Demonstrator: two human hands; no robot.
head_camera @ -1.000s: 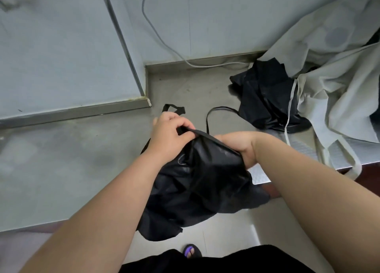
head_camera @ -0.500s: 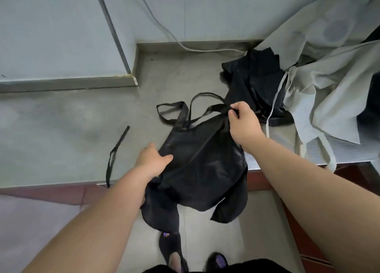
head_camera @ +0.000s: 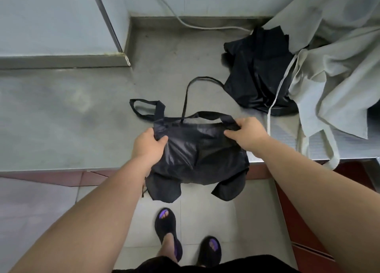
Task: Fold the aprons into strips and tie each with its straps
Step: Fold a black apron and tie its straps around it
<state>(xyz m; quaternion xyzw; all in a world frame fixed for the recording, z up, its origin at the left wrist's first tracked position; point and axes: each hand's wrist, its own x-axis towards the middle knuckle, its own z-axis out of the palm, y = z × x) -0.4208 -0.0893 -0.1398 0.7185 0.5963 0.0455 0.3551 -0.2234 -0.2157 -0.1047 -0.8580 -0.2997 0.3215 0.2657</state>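
Though apart, both hands point(head_camera: 147, 144) point(head_camera: 246, 132) on apron point(head_camera: 197, 149).

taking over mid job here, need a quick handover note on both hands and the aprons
Left hand grips the top left corner of the black apron; right hand grips its top right corner at the strap.
The apron lies spread at the front edge of the steel counter, its lower part hanging over; its straps lie loose behind it.
Done: nothing visibly folded into a strip or tied.
Left: fold and tie this one, then the crumpled black apron and the pale grey heap at right.
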